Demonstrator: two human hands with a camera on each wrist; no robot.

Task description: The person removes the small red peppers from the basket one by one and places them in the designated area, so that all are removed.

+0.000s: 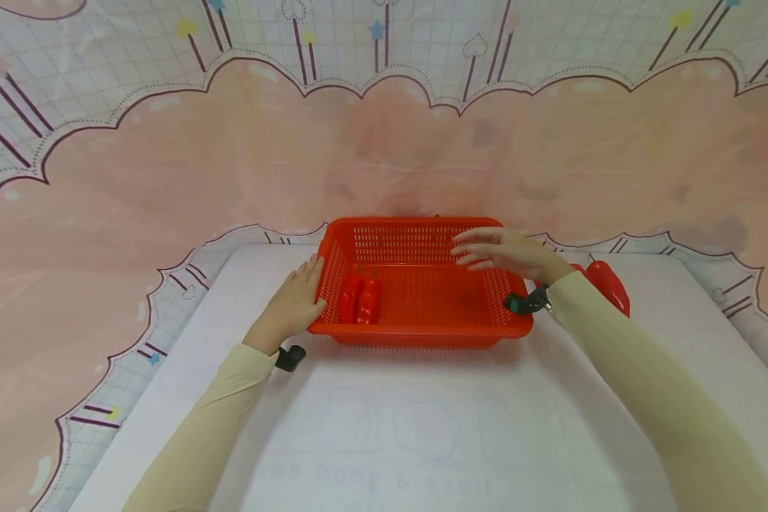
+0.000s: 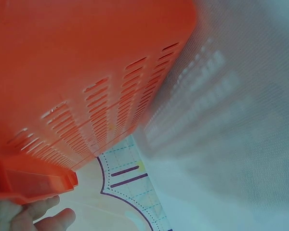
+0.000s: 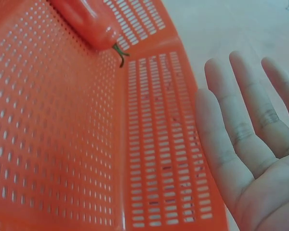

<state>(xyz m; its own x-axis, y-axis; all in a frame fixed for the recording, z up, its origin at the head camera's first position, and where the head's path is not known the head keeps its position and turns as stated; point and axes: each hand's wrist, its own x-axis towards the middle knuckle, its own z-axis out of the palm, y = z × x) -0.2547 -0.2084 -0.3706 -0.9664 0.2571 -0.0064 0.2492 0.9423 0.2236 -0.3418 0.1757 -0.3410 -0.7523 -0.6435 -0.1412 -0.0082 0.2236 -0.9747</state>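
Observation:
A red-orange plastic basket (image 1: 432, 331) with slotted walls stands on the white table. Two red peppers (image 1: 368, 300) with green stems lie side by side at its left end. My left hand (image 1: 293, 302) rests against the left rim, its fingers extended along the edge; in the left wrist view, fingertips (image 2: 62, 220) show at the rim. Above the right rear part of the basket is my right hand (image 1: 505, 252), fingers spread and straight, holding nothing. The right wrist view shows its bare palm beside the slotted wall and one pepper (image 3: 92, 24) inside the basket.
Right of the basket, more red peppers (image 1: 608, 286) lie on the table (image 1: 422, 427), partly hidden by the right forearm. A patterned cloth backdrop (image 1: 384, 156) rises close behind the basket and spreads around the table's sides. Dark wrist cameras are strapped to both wrists.

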